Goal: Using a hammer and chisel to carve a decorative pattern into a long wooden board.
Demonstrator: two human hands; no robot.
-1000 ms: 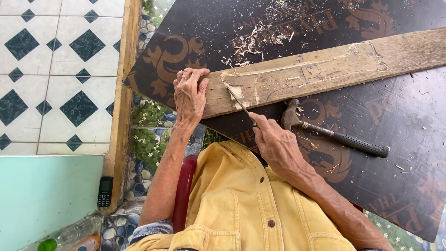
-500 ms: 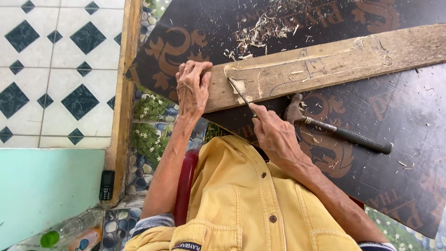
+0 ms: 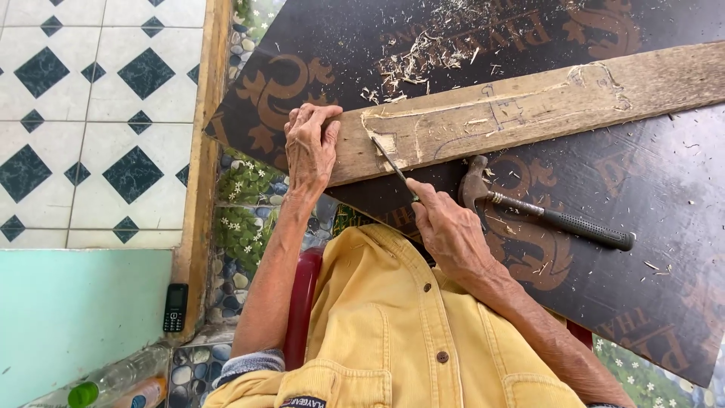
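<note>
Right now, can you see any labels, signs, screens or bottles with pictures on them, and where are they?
Printed board: dark work surface under the plank, brown scrolls and lettering.
Phone: small, black, dark screen, upright against the wooden frame, lower left.
Bottle: clear plastic, green cap, lying at the bottom left.
Orange-labelled container: beside that bottle, mostly cut off.
Shirt tag: small dark patch, bottom edge.

We see a long weathered wooden plank point(image 3: 529, 113) on a dark printed board point(image 3: 642, 249), a black-handled claw hammer point(image 3: 551, 215) just nearer us.
</note>
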